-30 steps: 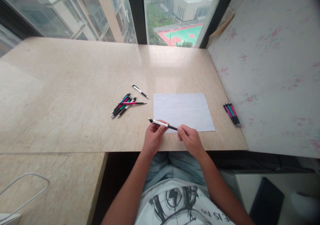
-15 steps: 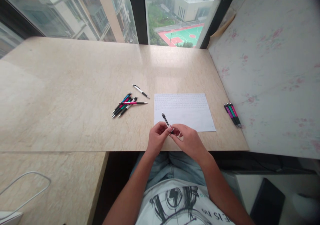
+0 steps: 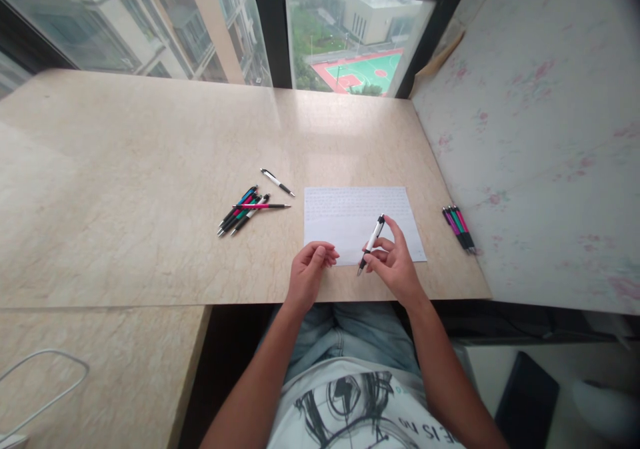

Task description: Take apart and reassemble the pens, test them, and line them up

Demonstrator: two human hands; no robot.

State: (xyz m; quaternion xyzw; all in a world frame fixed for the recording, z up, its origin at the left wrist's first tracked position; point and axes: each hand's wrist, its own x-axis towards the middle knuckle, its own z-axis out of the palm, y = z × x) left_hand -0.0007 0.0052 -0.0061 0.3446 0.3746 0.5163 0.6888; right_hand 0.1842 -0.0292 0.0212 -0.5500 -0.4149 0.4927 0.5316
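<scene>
Far left on the pale marble-patterned tabletop (image 3: 125, 142) lies a loose heap of coloured click pens (image 3: 240, 210), with a lone white-and-black pen (image 3: 277, 182) just beyond it. The left hand (image 3: 309, 270) sits at the lower-left corner of the white handwritten sheet of paper (image 3: 345, 216) — fingers loosely curled, holding nothing. The right hand (image 3: 395, 267) pinches a white-and-black click pen (image 3: 373, 236) between thumb and fingers — tilted, tip down over the sheet's lower edge. Further right, three pink, green and purple pens (image 3: 459, 228) lie side by side near the floral wall (image 3: 540, 136).
</scene>
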